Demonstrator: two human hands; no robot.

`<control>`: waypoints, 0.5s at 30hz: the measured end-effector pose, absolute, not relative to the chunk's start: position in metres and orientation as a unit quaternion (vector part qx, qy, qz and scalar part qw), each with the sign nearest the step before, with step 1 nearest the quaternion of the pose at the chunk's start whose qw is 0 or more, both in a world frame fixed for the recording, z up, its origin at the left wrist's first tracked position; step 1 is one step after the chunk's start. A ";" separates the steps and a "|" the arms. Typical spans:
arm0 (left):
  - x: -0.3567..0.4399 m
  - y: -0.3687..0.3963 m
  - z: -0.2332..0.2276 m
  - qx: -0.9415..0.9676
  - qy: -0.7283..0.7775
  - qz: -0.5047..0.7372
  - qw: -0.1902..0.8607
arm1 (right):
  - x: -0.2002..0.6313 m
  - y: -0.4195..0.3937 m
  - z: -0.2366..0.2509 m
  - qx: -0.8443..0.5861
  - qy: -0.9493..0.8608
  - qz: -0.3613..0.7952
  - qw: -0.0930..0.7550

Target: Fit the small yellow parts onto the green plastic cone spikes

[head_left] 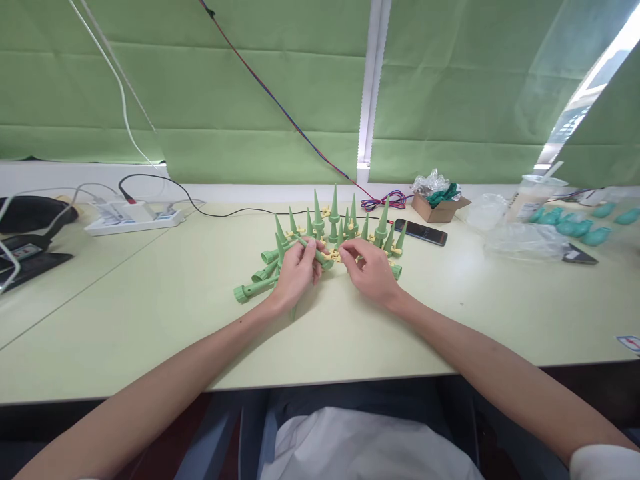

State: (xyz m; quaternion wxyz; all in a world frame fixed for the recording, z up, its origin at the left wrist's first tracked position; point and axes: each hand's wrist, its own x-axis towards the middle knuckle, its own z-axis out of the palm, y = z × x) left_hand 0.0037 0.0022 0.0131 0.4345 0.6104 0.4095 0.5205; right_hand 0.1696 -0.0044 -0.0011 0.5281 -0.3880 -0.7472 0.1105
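Note:
My left hand (300, 269) is closed around a slim green plastic spike (313, 249), held at a slant over the table. Small yellow plastic clips (334, 255) lie or hang between my two hands. My right hand (369, 268) is pinched, thumb against fingers, beside these clips; whatever is in the pinch is too small to make out. Behind both hands several green cone-tipped spikes (335, 210) stand upright, some with yellow clips on them. Next to my left wrist, more green spikes (253, 289) with ribbed caps lie on their sides.
A black phone (420, 231) lies right of the spikes, near a small cardboard box (440, 205). Farther right are a drink cup (531, 197), a plastic bag (527, 241) and several teal bulb-shaped pieces (575, 223). A white power strip (134, 222) with cables sits at left.

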 end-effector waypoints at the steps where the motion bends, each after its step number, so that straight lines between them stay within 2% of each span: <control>1: 0.004 0.002 0.013 0.606 0.397 0.525 0.447 | 0.169 -0.005 -0.001 -0.385 -0.747 0.109 0.531; 15: 0.005 0.004 0.014 0.592 0.366 0.520 0.495 | 0.168 -0.008 0.001 -0.360 -0.750 0.095 0.547</control>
